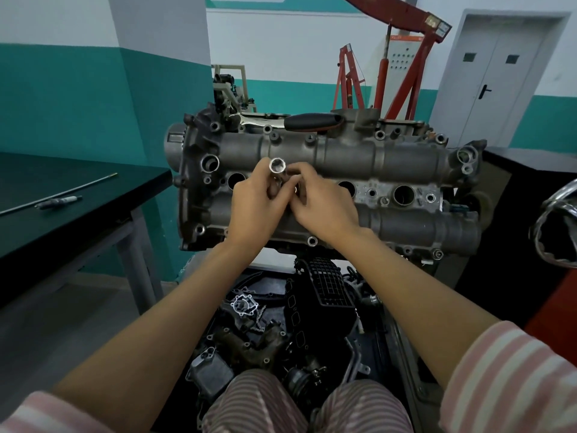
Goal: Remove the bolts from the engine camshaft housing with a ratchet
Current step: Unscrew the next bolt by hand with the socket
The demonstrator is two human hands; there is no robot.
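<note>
Below your knees, loose engine parts (249,335) lie in a dark heap. Above them, over the middle of the camshaft housing (349,157), your left hand (253,207) curls round a silver socket (277,166), open end up. Your right hand (321,201) pinches at its lower part, fingertips touching the left's. Farther back, the ratchet (299,120) lies flat on the housing's far edge, unheld. A red hoist (402,70) stands behind.
</note>
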